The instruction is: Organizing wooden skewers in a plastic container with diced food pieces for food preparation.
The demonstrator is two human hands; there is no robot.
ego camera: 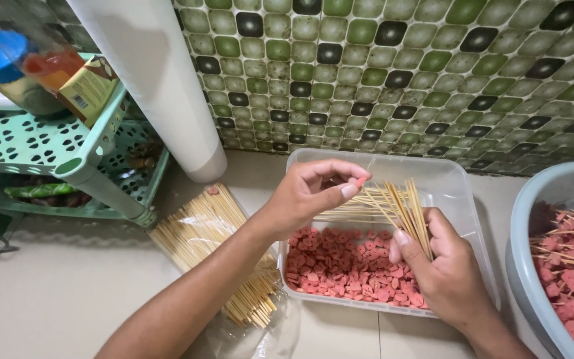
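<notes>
Bundle of thin bamboo skewers, gripped in the right hand above a clear plastic tub; long axes fan from the fist up and to the left, the tips spreading toward the left hand, a few lying nearly level across the tub. Right hand: fingers curled shut around the lower ends of the skewers, thumb pressed against them. Left hand: thumb and forefinger pinched together on a small pink sausage slice at the skewer tips, remaining fingers loosely curled. Tub: rectangular, set on the tiled floor just before the green mosaic wall; its near half holds a layer of pink sausage slices, its far half shows bare. Left of the tub, touching its edge: a large sheaf of unused skewers on clear plastic wrap, long axis running from upper left to lower right. Right of the tub, close beside it: a grey basin with loaded skewers and slices. Upper left: white pipe and a green plastic rack. Open floor lies at lower left, beside the person's left forearm.
</notes>
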